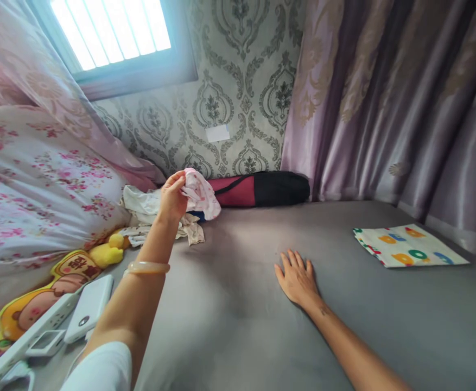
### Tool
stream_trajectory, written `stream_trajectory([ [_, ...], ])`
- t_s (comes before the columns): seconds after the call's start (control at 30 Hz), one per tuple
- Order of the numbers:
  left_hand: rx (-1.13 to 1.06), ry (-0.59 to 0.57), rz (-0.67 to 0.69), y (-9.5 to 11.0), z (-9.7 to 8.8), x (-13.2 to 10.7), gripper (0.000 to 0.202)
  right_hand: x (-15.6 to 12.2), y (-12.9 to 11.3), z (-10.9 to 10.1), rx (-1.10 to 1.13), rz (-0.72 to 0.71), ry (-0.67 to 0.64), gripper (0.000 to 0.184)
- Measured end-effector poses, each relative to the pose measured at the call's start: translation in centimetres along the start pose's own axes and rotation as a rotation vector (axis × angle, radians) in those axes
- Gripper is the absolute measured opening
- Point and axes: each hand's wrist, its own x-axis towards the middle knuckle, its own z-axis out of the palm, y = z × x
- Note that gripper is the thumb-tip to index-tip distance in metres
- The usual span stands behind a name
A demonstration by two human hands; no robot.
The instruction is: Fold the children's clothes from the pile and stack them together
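My left hand [174, 196] is closed on a piece of white and pink patterned cloth [202, 196], pinched between thumb and fingers and hanging to the right. What kind of garment it is, I cannot make out. Just behind and below it lies a loose heap of pale clothes [142, 205], partly covered by my wrist. My right hand [298, 278] rests palm down on the grey bed sheet [229, 326], fingers spread, with nothing in it.
A red and black long bag [280, 189] lies along the patterned wall. At right is a folded colourful cloth [412, 247]. On the left are a yellow plush toy [75, 269], a white power bank [90, 307], a power strip [30, 336] and a flowered covering [46, 184]. Purple curtains [368, 108] hang at right.
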Motion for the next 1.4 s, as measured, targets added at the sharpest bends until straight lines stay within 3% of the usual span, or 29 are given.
stream_trajectory([
  [0.27,0.028,-0.293,-0.350,-1.8,4.6,-7.6,0.046,-0.3,0.2,-0.6,0.062,-0.001,-0.011,0.053],
  [0.5,-0.115,-0.345,-0.576,-3.6,6.3,-12.8,0.046,-0.4,0.8,-0.4,0.168,0.003,0.004,0.046],
  [0.63,-0.239,-0.326,-0.651,-4.9,6.8,-15.4,0.053,0.2,1.4,-0.9,0.456,0.067,0.130,0.040],
  [0.77,-0.245,-0.301,-0.704,-7.0,7.2,-17.6,0.052,0.6,1.3,-3.4,0.909,0.145,0.280,0.034],
  [0.9,-0.233,-0.271,-0.762,-8.5,7.5,-18.7,0.042,-0.2,-0.5,-6.7,1.095,0.065,0.257,0.035],
  [1.0,-0.200,-0.284,-0.759,-8.9,7.5,-19.0,0.043,-1.0,-1.9,-7.8,0.976,-0.040,0.244,0.032],
  [1.1,-0.156,-0.326,-0.755,-9.0,7.3,-19.0,0.046,-1.3,-2.5,-7.5,0.851,-0.075,0.256,0.029],
  [1.23,-0.151,-0.351,-0.755,-9.0,7.0,-19.0,0.048,-1.0,-2.3,-7.2,0.884,-0.007,0.304,0.020],
  [1.4,-0.126,-0.383,-0.720,-9.3,6.7,-19.0,0.054,-0.2,-1.7,-7.8,1.146,0.123,0.295,0.023],
])
